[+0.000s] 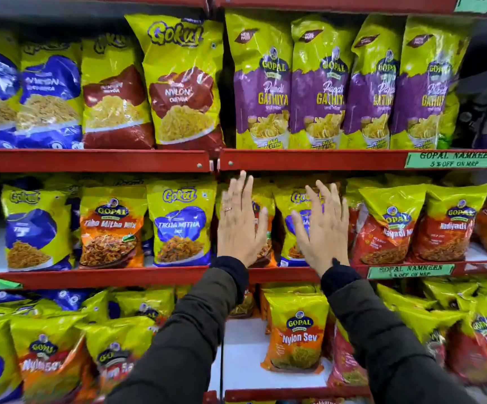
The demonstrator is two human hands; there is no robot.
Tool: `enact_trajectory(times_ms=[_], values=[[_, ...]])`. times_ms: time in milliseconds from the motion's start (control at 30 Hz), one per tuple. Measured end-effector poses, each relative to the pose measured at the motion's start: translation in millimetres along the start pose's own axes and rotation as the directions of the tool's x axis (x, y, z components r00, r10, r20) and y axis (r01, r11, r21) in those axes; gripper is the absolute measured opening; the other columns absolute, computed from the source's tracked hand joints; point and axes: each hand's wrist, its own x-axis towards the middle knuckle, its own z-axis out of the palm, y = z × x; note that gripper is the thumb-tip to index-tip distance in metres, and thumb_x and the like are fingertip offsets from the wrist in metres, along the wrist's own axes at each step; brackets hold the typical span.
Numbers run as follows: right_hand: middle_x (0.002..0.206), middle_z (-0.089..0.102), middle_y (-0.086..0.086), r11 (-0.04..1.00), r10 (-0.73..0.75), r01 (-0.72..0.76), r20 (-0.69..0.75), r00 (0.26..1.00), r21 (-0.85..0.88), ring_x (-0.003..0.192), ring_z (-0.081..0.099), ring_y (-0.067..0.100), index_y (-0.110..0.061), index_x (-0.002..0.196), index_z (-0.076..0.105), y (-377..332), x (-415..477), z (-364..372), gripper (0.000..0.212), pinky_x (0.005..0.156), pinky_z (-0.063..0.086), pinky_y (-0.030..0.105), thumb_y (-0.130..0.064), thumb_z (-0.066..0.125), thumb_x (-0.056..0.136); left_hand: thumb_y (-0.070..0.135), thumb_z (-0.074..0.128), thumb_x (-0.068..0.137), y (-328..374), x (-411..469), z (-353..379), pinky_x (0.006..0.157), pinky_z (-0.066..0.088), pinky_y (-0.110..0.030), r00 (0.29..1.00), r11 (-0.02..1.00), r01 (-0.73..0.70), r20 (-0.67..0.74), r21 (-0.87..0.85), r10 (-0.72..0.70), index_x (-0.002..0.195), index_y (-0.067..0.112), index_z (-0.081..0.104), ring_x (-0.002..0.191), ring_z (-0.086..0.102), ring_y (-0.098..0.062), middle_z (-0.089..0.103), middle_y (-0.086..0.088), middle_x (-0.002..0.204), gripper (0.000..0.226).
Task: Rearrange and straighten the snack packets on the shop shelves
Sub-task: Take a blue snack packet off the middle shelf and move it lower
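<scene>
Both my hands are raised flat in front of the middle shelf (96, 277), fingers spread. My left hand (240, 221), with a ring on one finger, covers a yellow and orange Gopal packet (265, 252). My right hand (322, 228) covers a yellow and blue Gokul packet (290, 228). Whether the palms touch the packets I cannot tell. Neither hand grips anything. To the left stand a Gokul Tikha Mitha packet (181, 224) and a Gopal Tikha Mitha Mix packet (111, 225). Red Gopal Navyadi packets (390, 225) stand to the right.
The top shelf holds upright Gokul Nylon Chevda packets (182, 83) and purple Gopal Papdi Gathiya packets (261, 83). On the bottom shelf a Gopal Nylon Sev packet (296, 333) stands on bare white shelf, with slumped packets at both sides. Red shelf rails (309, 159) carry green price labels.
</scene>
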Motion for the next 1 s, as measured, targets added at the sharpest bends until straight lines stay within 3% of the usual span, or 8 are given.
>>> enact_trajectory(times_ms=[100, 233, 367, 567, 733, 833, 933, 1000], values=[[0.163, 0.034, 0.005, 0.988, 0.140, -0.145, 0.076, 0.987, 0.057, 0.157, 0.023, 0.027, -0.018, 0.152, 0.040, 34, -1, 23, 0.053, 0.125, 0.019, 0.053, -0.038, 0.044, 0.103, 0.033, 0.038, 0.102, 3, -8, 39, 0.118, 0.010, -0.020, 0.981, 0.971, 0.131, 0.168, -0.200, -0.098, 0.154, 0.016, 0.022, 0.149, 0.020, -0.013, 0.026, -0.005, 0.162, 0.057], [0.159, 0.036, 0.012, 0.896, 0.295, -0.350, 0.223, 0.929, 0.273, 0.151, 0.031, 0.029, -0.010, 0.155, 0.033, 82, 0, 59, 0.057, 0.123, 0.026, 0.046, -0.024, 0.048, 0.102, 0.034, 0.034, 0.105, 10, -13, 101, 0.114, 0.018, -0.019, 0.864, 0.824, 0.382, 0.479, -0.418, -0.158, 0.151, 0.013, 0.031, 0.146, 0.030, -0.018, 0.036, -0.007, 0.156, 0.050], [0.158, 0.037, 0.018, 0.699, 0.420, -0.580, 0.416, 0.807, 0.419, 0.150, 0.031, 0.028, -0.007, 0.156, 0.031, 113, 4, 82, 0.055, 0.120, 0.023, 0.034, -0.013, 0.045, 0.102, 0.037, 0.031, 0.105, 11, -17, 154, 0.119, 0.009, -0.025, 0.718, 0.662, 0.630, 0.629, -0.406, -0.297, 0.156, 0.011, 0.017, 0.153, 0.014, -0.020, 0.019, -0.008, 0.164, 0.058], [0.159, 0.042, 0.012, 0.509, 0.419, -0.708, 0.577, 0.701, 0.490, 0.149, 0.038, 0.025, -0.009, 0.157, 0.026, 141, -8, 105, 0.059, 0.124, 0.026, 0.040, -0.031, 0.045, 0.106, 0.048, 0.032, 0.102, 7, -28, 194, 0.122, 0.013, -0.034, 0.531, 0.462, 0.827, 0.717, -0.321, -0.451, 0.156, 0.012, 0.015, 0.153, 0.016, -0.022, 0.017, -0.008, 0.165, 0.066], [0.150, 0.053, 0.008, 0.462, 0.411, -0.649, 0.503, 0.761, 0.604, 0.141, 0.048, 0.024, -0.012, 0.151, 0.038, 144, -5, 101, 0.052, 0.121, 0.034, 0.044, -0.029, 0.050, 0.104, 0.049, 0.036, 0.101, 7, -28, 194, 0.122, 0.018, -0.033, 0.614, 0.443, 0.783, 0.657, -0.437, -0.438, 0.155, 0.016, 0.021, 0.150, 0.023, -0.018, 0.024, -0.004, 0.164, 0.065], [0.143, 0.059, 0.000, 0.458, 0.404, -0.566, 0.407, 0.819, 0.685, 0.132, 0.054, 0.011, -0.018, 0.146, 0.045, 141, -7, 91, 0.048, 0.114, 0.040, 0.029, -0.035, 0.054, 0.102, 0.051, 0.042, 0.099, 12, -25, 179, 0.116, 0.024, -0.029, 0.701, 0.433, 0.713, 0.585, -0.552, -0.408, 0.150, 0.019, 0.032, 0.140, 0.032, -0.006, 0.036, 0.001, 0.157, 0.061], [0.129, 0.066, -0.012, 0.457, 0.384, -0.520, 0.367, 0.847, 0.721, 0.116, 0.059, -0.009, -0.024, 0.138, 0.052, 134, -19, 79, 0.047, 0.097, 0.044, 0.011, -0.043, 0.061, 0.096, 0.054, 0.047, 0.094, 11, -32, 158, 0.103, 0.036, -0.017, 0.745, 0.412, 0.665, 0.522, -0.623, -0.415, 0.134, 0.028, 0.050, 0.118, 0.048, 0.018, 0.057, 0.020, 0.131, 0.048], [0.125, 0.068, -0.014, 0.449, 0.379, -0.538, 0.393, 0.838, 0.713, 0.118, 0.061, -0.004, -0.027, 0.133, 0.056, 126, -34, 75, 0.051, 0.099, 0.046, 0.019, -0.051, 0.065, 0.089, 0.056, 0.052, 0.089, 5, -48, 144, 0.096, 0.040, -0.015, 0.744, 0.415, 0.664, 0.499, -0.622, -0.444, 0.123, 0.028, 0.059, 0.111, 0.055, 0.016, 0.063, 0.022, 0.119, 0.044]])
